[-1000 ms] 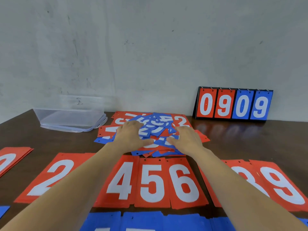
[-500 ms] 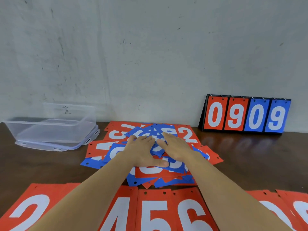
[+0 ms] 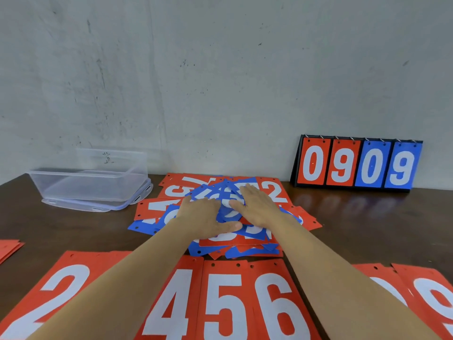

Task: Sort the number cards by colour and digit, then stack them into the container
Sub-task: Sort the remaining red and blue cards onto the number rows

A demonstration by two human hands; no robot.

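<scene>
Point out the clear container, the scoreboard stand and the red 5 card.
clear container (image 3: 90,185), head view, front wall.
scoreboard stand (image 3: 348,165), head view, red 9 panel.
red 5 card (image 3: 214,298), head view, digit's left stroke.

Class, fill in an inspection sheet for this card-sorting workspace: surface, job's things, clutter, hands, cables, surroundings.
Surface: dark, glossy wooden table.
Job's things: mixed red and blue card pile at centre; sorted red row nearest the camera, showing 2, 4, 5, 6; clear container at rear left, no cards seen inside, standing on its lid.
Clutter: flip scoreboard reading 0909, against the wall.
Hands: left hand and right hand both flat on the pile.
Cables: nothing seen.
Surroundings: scuffed grey wall.
</scene>
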